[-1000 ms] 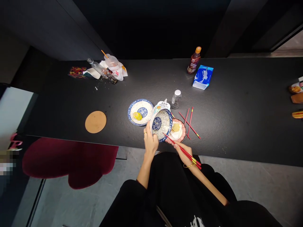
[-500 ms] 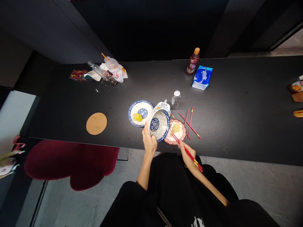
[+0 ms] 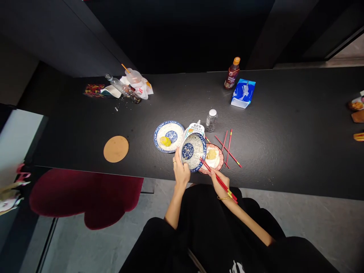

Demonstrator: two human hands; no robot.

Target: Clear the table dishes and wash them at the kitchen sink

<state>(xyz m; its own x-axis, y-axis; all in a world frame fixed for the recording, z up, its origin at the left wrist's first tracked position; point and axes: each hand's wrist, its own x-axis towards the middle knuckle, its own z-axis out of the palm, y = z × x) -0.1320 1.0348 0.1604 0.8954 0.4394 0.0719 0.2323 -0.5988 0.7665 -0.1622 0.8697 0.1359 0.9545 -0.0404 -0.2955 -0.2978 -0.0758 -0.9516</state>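
My left hand [image 3: 181, 171] grips the near rim of a blue-and-white plate [image 3: 193, 151], which is tilted up over the black counter [image 3: 270, 125]. My right hand [image 3: 218, 181] is closed on a pair of red chopsticks [image 3: 217, 178]; their tips reach the tilted plate's right edge. Just behind them lies a red-rimmed plate [image 3: 214, 156] with pale food on it. A second blue-and-white plate [image 3: 168, 136] with a yellow piece lies flat to the left. A white printed pouch [image 3: 196, 128] stands behind the tilted plate.
Loose red chopsticks [image 3: 228, 146] lie right of the plates, a small clear bottle [image 3: 211, 119] behind them. Farther back stand a brown sauce bottle [image 3: 232, 73] and a blue tissue pack [image 3: 243, 93]. A cork coaster [image 3: 116, 148] lies left; plastic litter [image 3: 129, 85] far left.
The chopstick tips went from the tilted plate to the red-rimmed plate and are now back at the tilted plate's edge. My left hand kept hold of the plate.
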